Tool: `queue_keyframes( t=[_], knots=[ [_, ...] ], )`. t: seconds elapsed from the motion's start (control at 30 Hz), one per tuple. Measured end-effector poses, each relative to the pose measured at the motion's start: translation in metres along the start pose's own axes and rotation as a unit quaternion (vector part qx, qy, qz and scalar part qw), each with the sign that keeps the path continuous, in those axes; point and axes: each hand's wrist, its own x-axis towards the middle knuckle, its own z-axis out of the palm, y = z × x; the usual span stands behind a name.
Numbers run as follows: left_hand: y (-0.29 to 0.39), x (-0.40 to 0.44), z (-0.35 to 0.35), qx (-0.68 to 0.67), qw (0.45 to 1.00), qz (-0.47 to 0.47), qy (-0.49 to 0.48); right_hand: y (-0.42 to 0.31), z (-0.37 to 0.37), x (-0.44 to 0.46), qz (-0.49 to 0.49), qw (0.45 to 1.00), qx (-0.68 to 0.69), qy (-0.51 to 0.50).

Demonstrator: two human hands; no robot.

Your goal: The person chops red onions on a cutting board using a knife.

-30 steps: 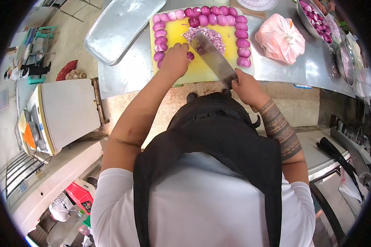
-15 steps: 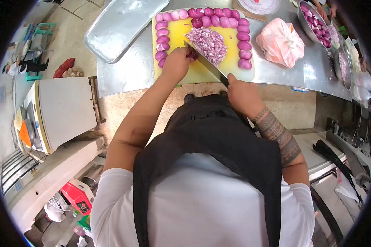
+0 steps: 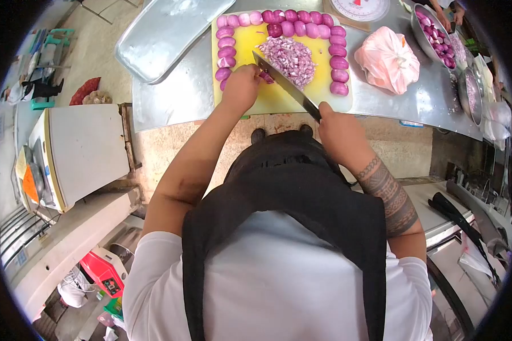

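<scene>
A metal counter [image 3: 179,94] carries everything within the person's reach. At its left lies a large, shallow metal tray [image 3: 176,34]. Beside the tray, nearest the person, is a cutting board [image 3: 244,41], with a tied pink plastic bag [image 3: 388,61] just to its right. Farther right stand a big metal bowl [image 3: 416,34] heaped with red onions and a smaller bowl [image 3: 471,94] that seems to hold chopped onion; a co-worker's hands [image 3: 445,21] are near the big bowl's far side.

Peeled red onions [image 3: 338,61] line the board's left, far and right edges, uncut as far as the view shows; whether they are whole or halved is hard to tell. Inside that border sits a loose pile of chopped onion [image 3: 290,59]. So some onion is already finely cut, while most of what is on the board remains to be cut.

The right hand [image 3: 342,136] has a closed grip on the handle of a broad knife [image 3: 287,84], its blade slanting between the pile and the left hand [image 3: 242,88]. The left hand's grip is closed on a partly cut onion piece [image 3: 266,77] on the board, close beside the blade.
</scene>
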Motion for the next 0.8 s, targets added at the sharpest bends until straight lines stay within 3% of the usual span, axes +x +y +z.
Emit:
queue_keyframes(
  t=[0.17, 0.37, 0.47, 0.57, 0.67, 0.8],
  knots=[
    [-0.008, 0.007, 0.006, 0.025, 0.999, 0.03, -0.011, -0.004, 0.016, 0.012, -0.003, 1.0, 0.008, -0.029],
    [-0.004, 0.01, -0.003, 0.074, 0.994, 0.036, -0.075, 0.003, 0.027, 0.029, -0.01, 0.997, 0.07, 0.02],
    [-0.004, 0.001, -0.014, 0.06, 0.994, 0.085, -0.023, 0.014, 0.032, 0.024, 0.034, 0.997, 0.07, 0.025],
    [-0.012, 0.011, -0.015, 0.057, 0.981, 0.179, -0.046, 0.011, 0.034, 0.022, 0.039, 0.997, 0.06, 0.014],
    [-0.009, 0.018, -0.01, 0.087, 0.979, 0.12, -0.139, -0.001, 0.028, 0.016, 0.037, 0.999, 0.029, 0.019],
    [-0.001, 0.014, -0.002, 0.106, 0.983, 0.092, -0.116, -0.02, 0.025, 0.01, 0.033, 0.999, 0.004, 0.013]
  ],
)
